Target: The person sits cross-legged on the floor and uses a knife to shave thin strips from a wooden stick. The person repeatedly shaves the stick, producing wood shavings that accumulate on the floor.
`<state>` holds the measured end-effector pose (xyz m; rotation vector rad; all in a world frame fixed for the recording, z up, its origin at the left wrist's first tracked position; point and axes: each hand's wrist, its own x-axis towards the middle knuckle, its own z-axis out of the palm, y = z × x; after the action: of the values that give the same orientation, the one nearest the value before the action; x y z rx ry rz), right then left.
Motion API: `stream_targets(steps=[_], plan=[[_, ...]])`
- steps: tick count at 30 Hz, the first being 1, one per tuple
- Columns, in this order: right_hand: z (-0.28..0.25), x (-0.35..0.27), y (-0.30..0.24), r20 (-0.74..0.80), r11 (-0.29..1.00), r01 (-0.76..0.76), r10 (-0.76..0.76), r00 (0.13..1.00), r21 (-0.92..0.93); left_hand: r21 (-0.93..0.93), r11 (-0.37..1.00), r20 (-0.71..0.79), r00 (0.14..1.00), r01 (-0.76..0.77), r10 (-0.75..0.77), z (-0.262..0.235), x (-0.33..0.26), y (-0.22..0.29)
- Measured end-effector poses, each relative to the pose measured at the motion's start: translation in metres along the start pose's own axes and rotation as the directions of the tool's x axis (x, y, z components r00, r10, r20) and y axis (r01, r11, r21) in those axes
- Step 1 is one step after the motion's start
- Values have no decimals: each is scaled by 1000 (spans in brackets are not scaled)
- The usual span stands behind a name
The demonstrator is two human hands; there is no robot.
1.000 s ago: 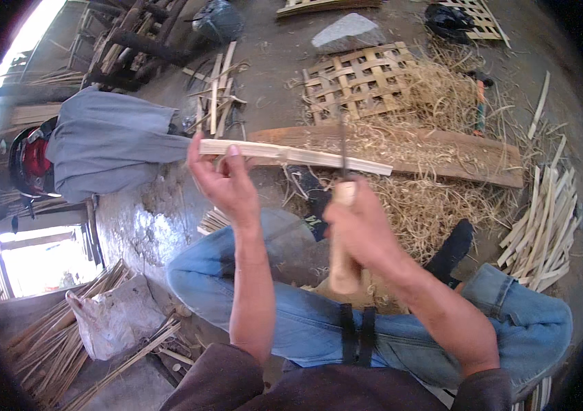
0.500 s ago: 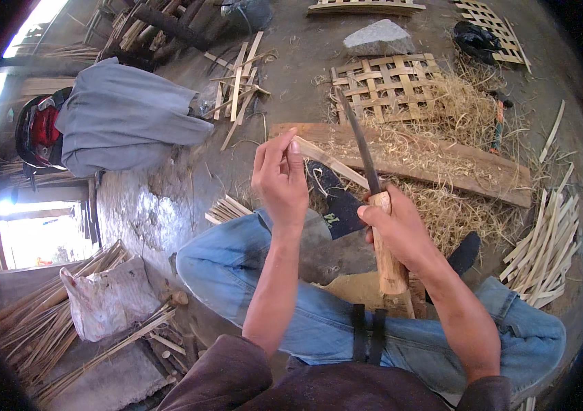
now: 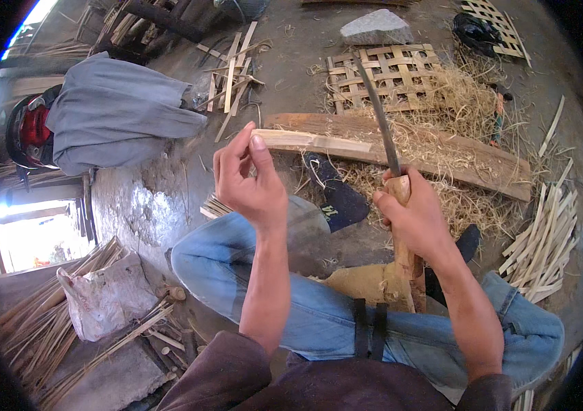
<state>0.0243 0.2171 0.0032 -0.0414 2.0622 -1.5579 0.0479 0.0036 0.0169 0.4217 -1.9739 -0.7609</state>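
A pale bamboo strip (image 3: 312,142) is pinched at its left end between the thumb and fingers of my left hand (image 3: 250,175). It stretches to the right, its far end short of the blade. My right hand (image 3: 414,209) grips a knife (image 3: 378,113) by its thick wooden handle, the long dark blade pointing up and away. Strip and blade are apart. Beneath them lies a wooden plank (image 3: 469,156) strewn with curled shavings (image 3: 466,96).
A woven bamboo panel (image 3: 384,75) and a grey stone (image 3: 377,29) lie beyond the plank. Split strips (image 3: 545,240) are heaped at the right. Further strips (image 3: 233,72) lie at the far left, near a cloth-draped motorbike (image 3: 113,113). A whitish sack (image 3: 106,294) rests at the lower left.
My left hand has moved left with the strip, which now lies nearly level and clear of the blade. My right hand has shifted slightly right and up with the knife.
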Motion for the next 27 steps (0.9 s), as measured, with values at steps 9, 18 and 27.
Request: stream_targets(steps=[9, 18, 27], plan=[[16, -7, -5, 124, 976, 136, -116, 986, -168, 89, 995, 102, 994, -38, 29, -1, 0, 1], [18, -5, -7, 250, 950, 124, -50, 967, -287, 9, 997, 135, 988, -76, 74, -3, -1, -8], [5, 21, 49, 166, 864, 114, -36, 986, -491, 85, 989, 170, 980, -119, 103, -6, 1, -11]])
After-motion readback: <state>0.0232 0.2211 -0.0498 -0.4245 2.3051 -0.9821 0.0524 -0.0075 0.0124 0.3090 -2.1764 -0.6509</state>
